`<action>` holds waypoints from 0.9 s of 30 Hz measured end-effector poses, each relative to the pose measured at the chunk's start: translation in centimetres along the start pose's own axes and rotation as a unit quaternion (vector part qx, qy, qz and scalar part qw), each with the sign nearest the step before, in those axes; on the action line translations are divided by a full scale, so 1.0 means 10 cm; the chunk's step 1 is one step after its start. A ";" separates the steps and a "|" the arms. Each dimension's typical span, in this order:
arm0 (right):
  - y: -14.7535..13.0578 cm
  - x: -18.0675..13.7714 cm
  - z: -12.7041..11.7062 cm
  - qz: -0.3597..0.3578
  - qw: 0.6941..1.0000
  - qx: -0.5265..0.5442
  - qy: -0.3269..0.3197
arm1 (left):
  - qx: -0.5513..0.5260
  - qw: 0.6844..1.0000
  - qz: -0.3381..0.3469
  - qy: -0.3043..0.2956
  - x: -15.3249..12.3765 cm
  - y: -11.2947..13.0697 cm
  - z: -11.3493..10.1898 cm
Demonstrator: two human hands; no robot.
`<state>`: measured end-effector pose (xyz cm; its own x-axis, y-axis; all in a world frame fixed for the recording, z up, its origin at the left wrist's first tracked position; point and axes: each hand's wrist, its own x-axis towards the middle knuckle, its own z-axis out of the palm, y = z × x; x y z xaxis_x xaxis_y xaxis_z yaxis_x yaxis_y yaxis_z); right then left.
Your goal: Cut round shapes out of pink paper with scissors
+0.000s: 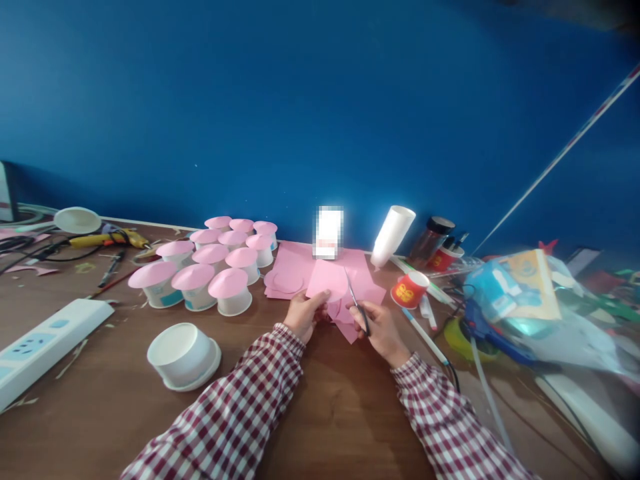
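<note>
My left hand (pixel 306 312) pinches the near edge of a pink paper sheet (pixel 327 280) held over the wooden table (pixel 330 413). My right hand (pixel 379 328) is closed around the black handles of small scissors (pixel 356 305), whose blades point up into the same sheet. More pink sheets (pixel 290 270) lie flat behind, one with a curved cut line. Both sleeves are red and white check.
Several upturned white cups with pink paper tops (pixel 213 263) stand at the left. A white cup stack (pixel 184 355) sits near. A power strip (pixel 43 343) lies far left, a glue gun (pixel 107 239) behind. A red paper cup (pixel 410 289), white bottle (pixel 393 235) and plastic bags (pixel 525 300) crowd the right.
</note>
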<state>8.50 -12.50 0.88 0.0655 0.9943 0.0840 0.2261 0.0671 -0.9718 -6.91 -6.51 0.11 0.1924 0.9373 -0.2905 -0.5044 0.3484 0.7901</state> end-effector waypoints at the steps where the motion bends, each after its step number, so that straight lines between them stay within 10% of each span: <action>1: -0.01 0.00 0.00 -0.002 1.000 0.001 -0.001 | 0.001 1.000 0.002 -0.001 0.00 0.00 0.00; 27: 0.13 0.11 -0.01 -0.016 0.989 0.096 0.111 | 0.019 0.996 0.090 0.024 0.03 0.01 -0.11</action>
<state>8.96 -11.34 -0.28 0.2785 0.9500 0.1409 0.0444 0.1339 -0.9900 -7.85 -6.22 -0.50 0.0613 0.9839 -0.1677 -0.4941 0.1759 0.8514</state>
